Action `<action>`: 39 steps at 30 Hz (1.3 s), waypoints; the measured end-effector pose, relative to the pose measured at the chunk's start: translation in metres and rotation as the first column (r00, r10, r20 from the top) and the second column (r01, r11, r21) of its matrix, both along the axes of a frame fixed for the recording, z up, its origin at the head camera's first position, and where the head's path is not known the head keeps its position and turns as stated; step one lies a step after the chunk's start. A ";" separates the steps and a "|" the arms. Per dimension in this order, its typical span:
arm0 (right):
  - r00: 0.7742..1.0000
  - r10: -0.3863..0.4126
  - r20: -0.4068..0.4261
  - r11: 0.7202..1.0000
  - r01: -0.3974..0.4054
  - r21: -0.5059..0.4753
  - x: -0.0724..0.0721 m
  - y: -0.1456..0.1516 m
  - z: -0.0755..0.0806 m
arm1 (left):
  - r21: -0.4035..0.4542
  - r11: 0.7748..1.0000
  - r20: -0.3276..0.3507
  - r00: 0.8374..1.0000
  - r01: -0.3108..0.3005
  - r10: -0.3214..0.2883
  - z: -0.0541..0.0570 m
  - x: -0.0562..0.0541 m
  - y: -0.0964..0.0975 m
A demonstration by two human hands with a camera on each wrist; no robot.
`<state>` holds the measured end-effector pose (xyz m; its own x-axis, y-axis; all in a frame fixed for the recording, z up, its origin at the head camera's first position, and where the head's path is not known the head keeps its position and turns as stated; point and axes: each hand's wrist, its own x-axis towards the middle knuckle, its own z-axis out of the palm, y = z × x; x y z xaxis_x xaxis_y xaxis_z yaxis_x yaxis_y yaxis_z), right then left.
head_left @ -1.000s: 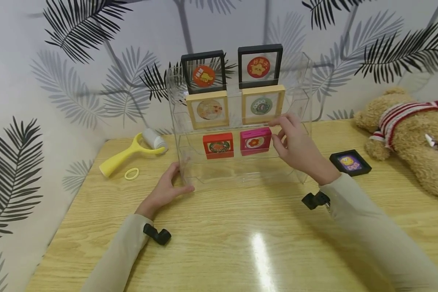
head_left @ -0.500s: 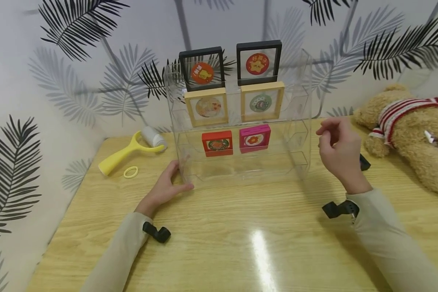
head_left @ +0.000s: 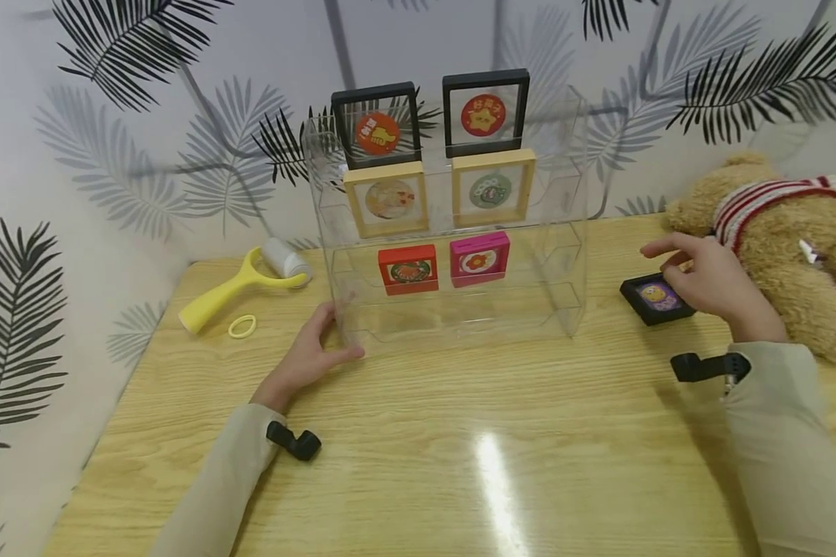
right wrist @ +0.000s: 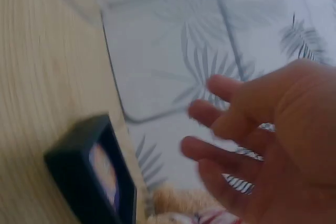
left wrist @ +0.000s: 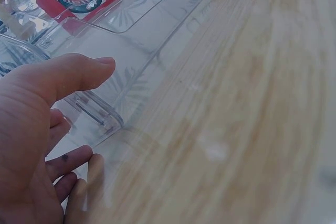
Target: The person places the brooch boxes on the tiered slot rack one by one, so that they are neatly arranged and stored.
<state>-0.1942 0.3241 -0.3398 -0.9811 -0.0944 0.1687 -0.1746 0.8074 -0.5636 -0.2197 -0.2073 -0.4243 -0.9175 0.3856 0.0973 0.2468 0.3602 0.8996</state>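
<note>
A clear acrylic display rack (head_left: 460, 325) stands on the wooden table with small picture frames on its tiers. My left hand (head_left: 306, 352) holds its lower left corner, thumb at the front and fingers along the side; the left wrist view shows this corner (left wrist: 107, 121) between thumb and fingers. My right hand (head_left: 721, 282) holds nothing, its fingers loosely bent over the right part of a small black frame (head_left: 658, 298) with a purple and yellow picture. In the right wrist view the black frame (right wrist: 89, 169) lies apart from the fingers.
The rack bears two black frames (head_left: 486, 147), two wooden frames (head_left: 495, 220), a red frame (head_left: 409, 288) and a pink frame (head_left: 479, 277). A yellow Y-shaped piece (head_left: 216, 303), yellow ring (head_left: 242, 326) and white cylinder (head_left: 283, 259) lie left; a teddy bear (head_left: 801, 286) lies right.
My right hand has left the pink frame on the rack and moved right to the loose black frame, its fingers loosening. My left hand stays at the rack's corner.
</note>
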 end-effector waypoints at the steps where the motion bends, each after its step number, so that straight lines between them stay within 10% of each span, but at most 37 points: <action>1: 0.998 0.035 0.050 0.999 -0.036 0.019 -0.001 0.007 -0.003 | -0.001 1.000 0.002 1.000 -0.001 0.001 0.000 0.000 0.000; 6: 0.970 0.232 0.071 0.970 -0.236 0.062 -0.006 0.034 -0.024 | -0.008 1.000 0.008 1.000 0.003 -0.003 0.002 0.001 0.000; 16: 0.943 0.309 0.123 0.951 -0.310 -0.010 -0.011 0.051 -0.050 | -0.007 1.000 0.001 1.000 0.008 -0.008 0.000 0.001 -0.002; 20: 0.950 0.309 0.051 0.950 -0.310 0.026 -0.011 0.050 -0.053 | 0.003 1.000 0.000 1.000 0.013 -0.013 0.001 0.001 -0.001; 28: 0.932 0.247 0.266 0.969 -0.241 -0.057 -0.012 0.039 -0.044 | 0.008 1.000 0.007 1.000 0.018 -0.018 0.000 0.000 -0.002; 39: 0.954 0.177 0.243 0.981 -0.190 0.027 -0.015 0.031 -0.048 | 0.009 1.000 -0.010 1.000 0.017 -0.017 0.003 0.003 -0.001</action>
<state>-0.2092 0.3553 -0.3874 -0.9572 -0.2789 -0.0774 -0.1878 0.8020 -0.5670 -0.2165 -0.2078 -0.4217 -0.9099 0.4000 0.1100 0.2617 0.3480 0.9002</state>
